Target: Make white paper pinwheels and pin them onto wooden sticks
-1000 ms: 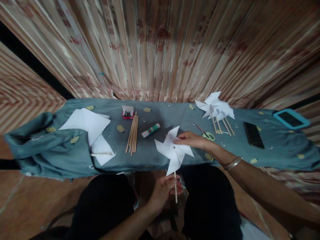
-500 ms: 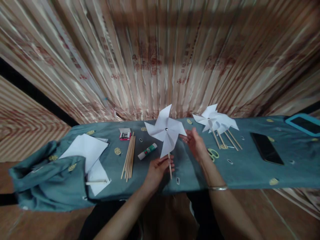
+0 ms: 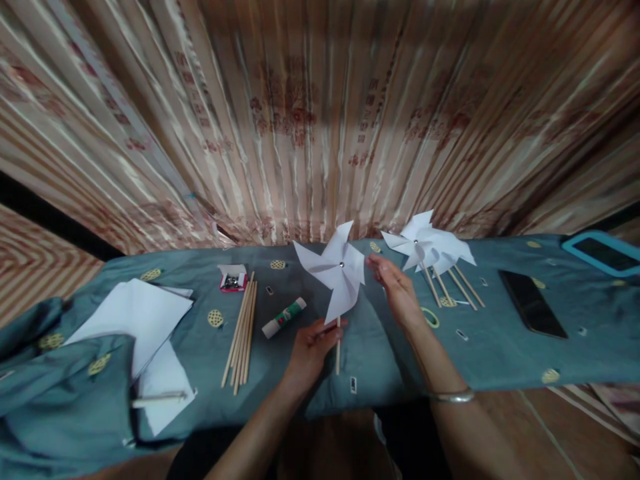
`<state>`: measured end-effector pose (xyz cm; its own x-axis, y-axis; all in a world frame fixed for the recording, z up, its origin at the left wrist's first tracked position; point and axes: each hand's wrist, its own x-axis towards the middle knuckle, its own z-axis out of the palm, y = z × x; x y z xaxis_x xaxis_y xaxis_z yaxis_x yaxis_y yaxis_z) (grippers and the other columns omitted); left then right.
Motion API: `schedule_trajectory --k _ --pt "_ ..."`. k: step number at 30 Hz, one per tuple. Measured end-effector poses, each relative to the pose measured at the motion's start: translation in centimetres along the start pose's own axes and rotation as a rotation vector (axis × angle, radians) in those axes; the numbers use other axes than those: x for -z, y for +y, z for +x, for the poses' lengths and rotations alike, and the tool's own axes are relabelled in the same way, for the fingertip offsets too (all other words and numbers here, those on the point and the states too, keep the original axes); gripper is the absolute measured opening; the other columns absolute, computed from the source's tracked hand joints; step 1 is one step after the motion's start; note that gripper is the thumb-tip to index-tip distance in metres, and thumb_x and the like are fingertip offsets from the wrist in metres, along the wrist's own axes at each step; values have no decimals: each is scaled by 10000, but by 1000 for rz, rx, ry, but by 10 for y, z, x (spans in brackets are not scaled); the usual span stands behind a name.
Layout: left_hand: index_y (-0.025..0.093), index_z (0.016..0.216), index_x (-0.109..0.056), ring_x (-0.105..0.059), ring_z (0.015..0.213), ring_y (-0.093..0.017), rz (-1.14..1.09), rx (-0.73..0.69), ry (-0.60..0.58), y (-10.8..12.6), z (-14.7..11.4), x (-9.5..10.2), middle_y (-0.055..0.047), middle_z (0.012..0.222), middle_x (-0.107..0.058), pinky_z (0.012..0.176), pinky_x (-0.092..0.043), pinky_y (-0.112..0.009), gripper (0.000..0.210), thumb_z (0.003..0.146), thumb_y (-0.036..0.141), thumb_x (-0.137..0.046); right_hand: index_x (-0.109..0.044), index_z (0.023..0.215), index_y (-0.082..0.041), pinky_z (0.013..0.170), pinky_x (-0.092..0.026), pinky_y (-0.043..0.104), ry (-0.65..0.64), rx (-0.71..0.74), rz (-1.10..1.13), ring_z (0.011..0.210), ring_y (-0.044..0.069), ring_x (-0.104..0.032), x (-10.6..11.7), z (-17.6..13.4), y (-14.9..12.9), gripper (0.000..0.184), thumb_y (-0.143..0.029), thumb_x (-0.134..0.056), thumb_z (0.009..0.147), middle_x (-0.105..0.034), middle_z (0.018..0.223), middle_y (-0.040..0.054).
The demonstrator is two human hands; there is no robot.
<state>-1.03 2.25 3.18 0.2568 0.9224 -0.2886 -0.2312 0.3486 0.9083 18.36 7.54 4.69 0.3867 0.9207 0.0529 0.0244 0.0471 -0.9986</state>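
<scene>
A white paper pinwheel (image 3: pixel 327 267) with a shiny pin at its centre stands up in front of me on a thin wooden stick. My left hand (image 3: pixel 314 347) pinches that stick just below the paper blades. To the right of the blades is my right hand (image 3: pixel 397 287), fingers partly spread and holding nothing; whether a fingertip brushes the paper I cannot tell. Several finished pinwheels (image 3: pixel 433 247) lie overlapping beyond my right hand. Green-handled scissors (image 3: pixel 430 318) are partly hidden behind my right wrist.
A glue stick (image 3: pixel 284 318), several loose wooden sticks (image 3: pixel 241 333) and a small red box of pins (image 3: pixel 233 280) lie left of my hands. Farther left are white paper sheets (image 3: pixel 145 320). On the right sit a black phone (image 3: pixel 533 303) and a blue-framed device (image 3: pixel 603 252).
The pinwheel's blades have turned on the pin. My right hand stays close beside them, and my left keeps its grip on the stick. The whole view has shifted slightly.
</scene>
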Motion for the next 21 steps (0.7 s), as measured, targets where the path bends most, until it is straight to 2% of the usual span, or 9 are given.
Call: schedule_trajectory --k 2,6,11,15,21 --pt "138 860 -797 -534 651 -143 5 22 -17 1 0 0 -32 711 -675 677 -404 -268 315 639 361 -813 -720 1073 -224 965 -470 410 -33 -11 -23 1105 270 -644 2 3 2 572 -666 -646 718 -734 1134 79" --pt "148 868 -801 -543 629 -134 -19 45 -15 3 1 3 -53 763 -716 674 -420 -273 331 612 355 -840 -743 870 -210 845 -490 371 -94 -26 -84 903 242 -663 5 7 4 449 -612 -681 682 -755 876 43" --pt "167 848 -793 -609 700 -160 -63 43 44 3 4 5 -64 828 -746 675 -474 -279 365 540 341 -883 -718 738 -208 616 -428 304 -50 -97 -80 599 160 -539 7 3 2 403 -577 -757 581 -652 616 -6" --pt "164 812 -785 -604 667 -143 -70 16 69 5 6 5 -40 746 -729 667 -485 -264 337 533 323 -888 -705 656 -212 547 -363 279 -49 -121 -61 530 127 -453 5 -1 -2 381 -566 -786 544 -593 541 -24" --pt "158 785 -776 -629 696 -160 -40 -6 110 4 11 4 -43 750 -736 694 -500 -273 298 547 317 -862 -687 578 -208 542 -379 270 -109 -236 49 520 117 -491 -3 -8 -6 355 -522 -840 516 -620 541 -19"
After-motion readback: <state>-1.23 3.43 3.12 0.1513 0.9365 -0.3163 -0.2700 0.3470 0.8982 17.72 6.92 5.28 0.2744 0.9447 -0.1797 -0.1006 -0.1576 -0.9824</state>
